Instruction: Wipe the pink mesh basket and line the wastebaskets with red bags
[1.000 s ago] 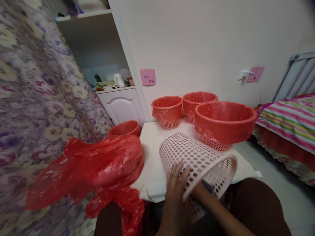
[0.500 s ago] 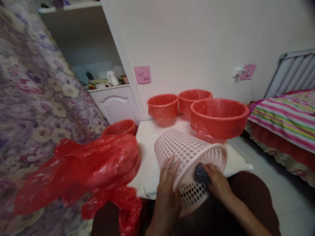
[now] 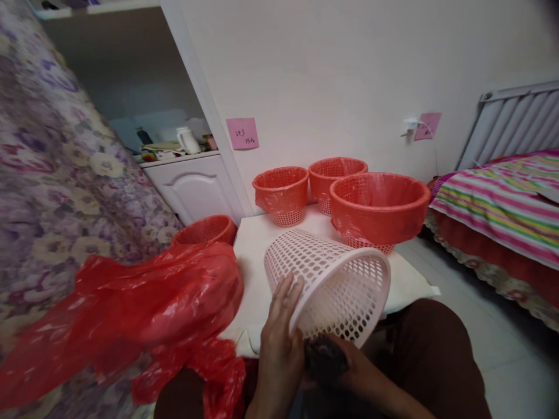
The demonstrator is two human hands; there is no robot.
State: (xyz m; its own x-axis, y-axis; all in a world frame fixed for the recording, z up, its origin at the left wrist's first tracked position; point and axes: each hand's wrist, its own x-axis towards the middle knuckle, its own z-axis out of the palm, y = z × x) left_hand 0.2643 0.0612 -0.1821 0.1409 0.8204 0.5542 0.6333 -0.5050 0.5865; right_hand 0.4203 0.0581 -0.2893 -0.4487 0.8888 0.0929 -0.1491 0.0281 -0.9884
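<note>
A pale pink perforated basket (image 3: pixel 332 279) lies tilted on its side at the near edge of a white table (image 3: pixel 262 262), its mouth turned toward me. My left hand (image 3: pixel 282 331) lies flat against the basket's left wall with fingers stretched out, steadying it. My right hand (image 3: pixel 345 366) is under the basket's rim, closed round a dark crumpled thing (image 3: pixel 323 358) that I cannot name.
Three red baskets lined with red bags (image 3: pixel 378 203) stand at the table's back. A fourth red basket (image 3: pixel 205 228) sits left of the table behind a heap of red plastic bags (image 3: pixel 144 302). A floral cover (image 3: pixel 52 174) fills the left; a striped bed (image 3: pixel 498 203) lies right.
My right hand came out of the basket's mouth with the dark thing and dropped below the rim. The basket tipped more toward me. My view shifted slightly right.
</note>
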